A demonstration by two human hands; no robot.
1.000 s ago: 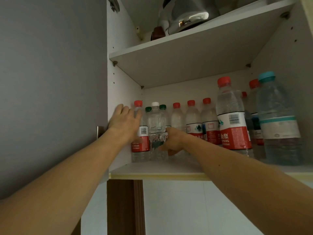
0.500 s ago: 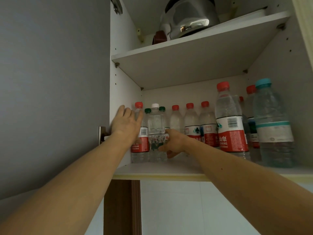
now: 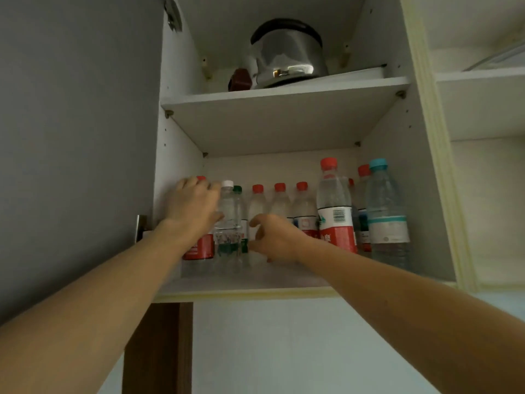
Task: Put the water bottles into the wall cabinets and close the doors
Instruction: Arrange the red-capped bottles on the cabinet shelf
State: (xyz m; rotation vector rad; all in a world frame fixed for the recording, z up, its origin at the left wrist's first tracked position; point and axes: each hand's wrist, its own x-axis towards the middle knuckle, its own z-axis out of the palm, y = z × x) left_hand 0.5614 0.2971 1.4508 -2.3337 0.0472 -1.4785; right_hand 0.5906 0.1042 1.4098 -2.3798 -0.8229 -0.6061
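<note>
Head view: the water bottles are shown already stood on the lower shelf of the wall cabinet, a red-capped row at the far back and a blue-capped bottle at the right. The left hand is laid with straight, released fingers against the red-labelled bottle at the far left. The right hand, fingers loosely curled, grasps nothing just beside the white-capped bottle; loading appears almost done, while the grey door remains to be closed.

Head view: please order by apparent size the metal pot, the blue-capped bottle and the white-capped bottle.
1. Blue-capped bottle, though it stands nearest the camera.
2. Metal pot, close to it in size, so this order is unsure.
3. White-capped bottle.
</note>
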